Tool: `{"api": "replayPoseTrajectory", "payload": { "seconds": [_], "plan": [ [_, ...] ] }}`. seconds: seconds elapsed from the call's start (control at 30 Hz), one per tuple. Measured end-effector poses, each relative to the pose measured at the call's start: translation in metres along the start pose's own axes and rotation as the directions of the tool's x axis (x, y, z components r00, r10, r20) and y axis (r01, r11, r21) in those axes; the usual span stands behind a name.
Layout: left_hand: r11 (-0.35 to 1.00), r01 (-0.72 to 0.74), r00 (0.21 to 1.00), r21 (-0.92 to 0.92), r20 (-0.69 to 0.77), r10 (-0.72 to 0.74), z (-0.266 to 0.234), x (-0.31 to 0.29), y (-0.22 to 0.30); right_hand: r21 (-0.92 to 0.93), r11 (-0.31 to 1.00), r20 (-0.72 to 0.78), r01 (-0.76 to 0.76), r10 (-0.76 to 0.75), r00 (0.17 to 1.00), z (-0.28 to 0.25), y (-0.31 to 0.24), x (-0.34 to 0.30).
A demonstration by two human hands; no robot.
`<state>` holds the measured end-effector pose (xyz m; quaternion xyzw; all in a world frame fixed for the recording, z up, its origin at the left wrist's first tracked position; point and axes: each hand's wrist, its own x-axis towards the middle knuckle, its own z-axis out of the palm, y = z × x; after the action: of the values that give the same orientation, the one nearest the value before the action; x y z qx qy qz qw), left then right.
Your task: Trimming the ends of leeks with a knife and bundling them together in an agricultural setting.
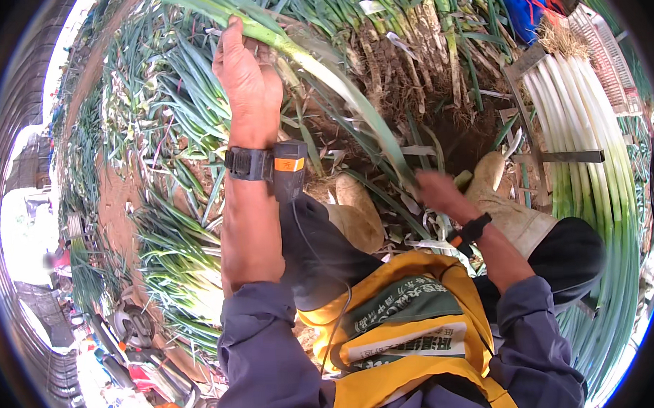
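Note:
My left hand (251,80) is closed around a long green onion (314,66), whose green tops stretch past the upper edge of the view. From its pale shank a green outer leaf (381,132) hangs away, down and to the right. The leaf's lower end reaches my right hand (441,197), which is closed on it and slightly smeared by motion. That hand is low over the ground, between my two tan boots (358,213). Both wrists wear dark straps, the left one with a small device.
Untrimmed green onions (408,51) with soil on their roots lie ahead. At the right, clean white-stalked onions (575,113) rest on a metal rack (534,133) beside a pale crate (603,46). More bunches (179,243) lie left; leaf scraps litter the ground. A wheeled machine (139,329) stands lower left.

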<state>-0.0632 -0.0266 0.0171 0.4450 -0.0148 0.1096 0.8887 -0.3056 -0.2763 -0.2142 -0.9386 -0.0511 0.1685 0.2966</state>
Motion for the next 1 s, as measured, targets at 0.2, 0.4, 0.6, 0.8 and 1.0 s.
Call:
{"api": "replayPoseTrajectory", "payload": {
  "seconds": [0.2,0.4,0.6,0.8,1.0],
  "plan": [
    [0.996,0.058,0.993,-0.065,0.108,-0.051,0.007,-0.002,-0.011,-0.088,0.996,-0.046,-0.009,0.005,0.999,0.016,0.115,0.004],
    [0.965,0.257,0.953,-0.061,0.180,-0.242,0.014,-0.029,-0.010,0.690,0.689,-0.196,0.220,-0.116,0.974,-0.188,-0.095,0.056],
    [0.964,0.265,0.933,-0.009,0.254,-0.254,0.024,-0.042,-0.033,0.887,0.247,-0.310,0.391,-0.309,0.899,-0.190,-0.150,0.101],
    [0.940,0.340,0.893,-0.037,0.328,-0.310,0.022,-0.030,-0.026,0.844,0.175,-0.443,0.507,-0.305,0.843,-0.184,-0.168,0.115],
    [0.943,0.322,0.897,-0.082,0.345,-0.277,0.019,-0.034,-0.020,0.688,0.503,-0.426,0.523,-0.304,0.852,-0.198,-0.187,0.100]
  ]
}}
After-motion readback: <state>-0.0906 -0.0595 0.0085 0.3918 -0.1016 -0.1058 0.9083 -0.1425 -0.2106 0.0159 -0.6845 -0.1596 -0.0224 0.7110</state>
